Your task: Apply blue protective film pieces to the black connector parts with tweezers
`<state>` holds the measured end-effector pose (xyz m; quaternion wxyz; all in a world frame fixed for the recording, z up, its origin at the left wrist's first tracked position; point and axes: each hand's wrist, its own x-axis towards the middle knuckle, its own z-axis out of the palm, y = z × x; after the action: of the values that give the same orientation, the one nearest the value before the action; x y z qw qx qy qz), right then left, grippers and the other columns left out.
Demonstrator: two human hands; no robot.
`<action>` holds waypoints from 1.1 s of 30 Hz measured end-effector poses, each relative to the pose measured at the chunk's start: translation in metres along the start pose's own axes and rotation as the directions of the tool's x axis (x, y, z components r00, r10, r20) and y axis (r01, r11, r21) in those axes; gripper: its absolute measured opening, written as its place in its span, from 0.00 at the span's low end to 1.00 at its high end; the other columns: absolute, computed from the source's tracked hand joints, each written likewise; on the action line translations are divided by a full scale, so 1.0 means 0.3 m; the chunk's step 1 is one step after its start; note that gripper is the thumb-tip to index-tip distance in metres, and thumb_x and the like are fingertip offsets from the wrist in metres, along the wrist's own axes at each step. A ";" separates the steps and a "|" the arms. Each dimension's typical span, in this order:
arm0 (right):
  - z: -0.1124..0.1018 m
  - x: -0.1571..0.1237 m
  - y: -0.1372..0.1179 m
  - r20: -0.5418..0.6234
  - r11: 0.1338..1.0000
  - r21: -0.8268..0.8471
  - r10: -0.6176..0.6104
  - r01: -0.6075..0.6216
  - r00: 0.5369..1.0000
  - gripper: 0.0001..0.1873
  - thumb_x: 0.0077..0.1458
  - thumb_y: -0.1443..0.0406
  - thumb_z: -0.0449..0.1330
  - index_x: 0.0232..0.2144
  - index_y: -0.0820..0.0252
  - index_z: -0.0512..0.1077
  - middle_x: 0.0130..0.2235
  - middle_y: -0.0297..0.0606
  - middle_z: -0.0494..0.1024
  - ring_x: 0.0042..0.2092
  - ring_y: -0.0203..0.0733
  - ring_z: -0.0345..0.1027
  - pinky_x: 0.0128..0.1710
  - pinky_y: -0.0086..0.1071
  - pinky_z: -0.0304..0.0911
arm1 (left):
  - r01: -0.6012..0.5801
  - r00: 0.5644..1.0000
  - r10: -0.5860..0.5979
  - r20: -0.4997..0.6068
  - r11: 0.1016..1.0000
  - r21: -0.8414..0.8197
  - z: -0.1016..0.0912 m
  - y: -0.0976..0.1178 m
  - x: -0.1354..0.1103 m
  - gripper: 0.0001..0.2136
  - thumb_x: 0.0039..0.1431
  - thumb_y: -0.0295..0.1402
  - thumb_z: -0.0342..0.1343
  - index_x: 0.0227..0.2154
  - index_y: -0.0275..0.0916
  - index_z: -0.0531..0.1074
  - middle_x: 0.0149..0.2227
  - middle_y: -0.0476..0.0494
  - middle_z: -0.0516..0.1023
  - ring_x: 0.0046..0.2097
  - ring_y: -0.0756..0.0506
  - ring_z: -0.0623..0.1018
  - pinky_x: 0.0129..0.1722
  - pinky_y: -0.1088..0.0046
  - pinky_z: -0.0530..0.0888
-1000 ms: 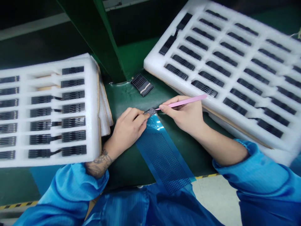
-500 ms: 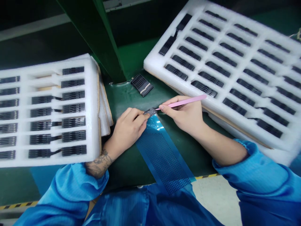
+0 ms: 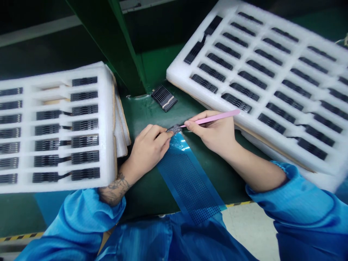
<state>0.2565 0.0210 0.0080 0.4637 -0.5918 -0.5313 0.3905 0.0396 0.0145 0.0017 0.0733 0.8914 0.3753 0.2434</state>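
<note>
Between thumb and fingers my left hand (image 3: pixel 150 145) pinches a small black ribbed part (image 3: pixel 174 128), partly hidden by the fingertips. My right hand (image 3: pixel 213 132) is closed around pink tweezers (image 3: pixel 216 117), held like a pen. The tweezers' tip meets the right end of the black part; whether it grips anything there is too small to tell. Beneath both hands a blue film strip (image 3: pixel 190 181) with rows of small dark dots runs toward my body. Just beyond the hands lies a separate stack of black ribbed parts (image 3: pixel 164 98) with a pale dotted band.
On the left stands a white foam tray (image 3: pixel 107 127) with black parts in its slots, stacked on other trays. A larger foam tray (image 3: pixel 179 70) filled with similar parts lies tilted at the right. A green post (image 3: pixel 119 47) rises from the green table (image 3: pixel 141 108) behind.
Hardly anything differs. Both hands, the black part and the tweezers stay in nearly the same place, with the tweezers shifted very slightly to the right.
</note>
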 end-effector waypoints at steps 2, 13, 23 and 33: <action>0.001 0.000 0.001 0.002 1.000 0.009 0.001 -0.001 1.000 0.07 0.49 0.64 0.72 0.24 0.57 0.78 0.27 0.37 0.82 0.27 0.41 0.75 0.26 0.34 0.72 | -0.002 1.000 0.002 -0.001 1.000 0.000 0.000 0.000 0.001 0.06 0.66 0.28 0.57 0.44 0.36 0.75 0.41 0.43 0.78 0.42 0.45 0.76 0.42 0.67 0.77; 0.002 -0.002 0.002 0.003 1.000 0.000 0.001 -0.001 1.000 0.06 0.49 0.65 0.72 0.25 0.58 0.79 0.27 0.37 0.82 0.27 0.40 0.75 0.26 0.33 0.71 | 0.000 1.000 0.000 -0.001 1.000 0.000 0.002 0.001 0.002 0.06 0.66 0.28 0.57 0.44 0.36 0.75 0.41 0.43 0.78 0.42 0.45 0.76 0.42 0.67 0.78; 0.001 -0.002 -0.004 0.006 1.000 0.009 0.012 -0.012 1.000 0.06 0.49 0.66 0.72 0.25 0.58 0.79 0.27 0.37 0.82 0.27 0.39 0.75 0.26 0.31 0.71 | -0.002 1.000 0.002 0.004 1.000 -0.001 0.001 0.001 0.000 0.06 0.67 0.28 0.57 0.44 0.36 0.75 0.41 0.42 0.78 0.42 0.45 0.76 0.41 0.67 0.77; -0.003 0.003 -0.003 0.020 0.998 0.035 0.055 -0.056 0.998 0.09 0.47 0.60 0.74 0.25 0.57 0.78 0.27 0.37 0.82 0.27 0.42 0.76 0.26 0.34 0.73 | 0.014 1.000 -0.014 0.015 1.000 -0.012 -0.002 -0.001 -0.002 0.07 0.67 0.29 0.56 0.45 0.37 0.75 0.42 0.43 0.78 0.43 0.45 0.76 0.42 0.67 0.77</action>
<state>0.2572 0.0218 0.0090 0.4578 -0.5943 -0.5122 0.4182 0.0386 0.0143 0.0018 0.0832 0.8900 0.3796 0.2384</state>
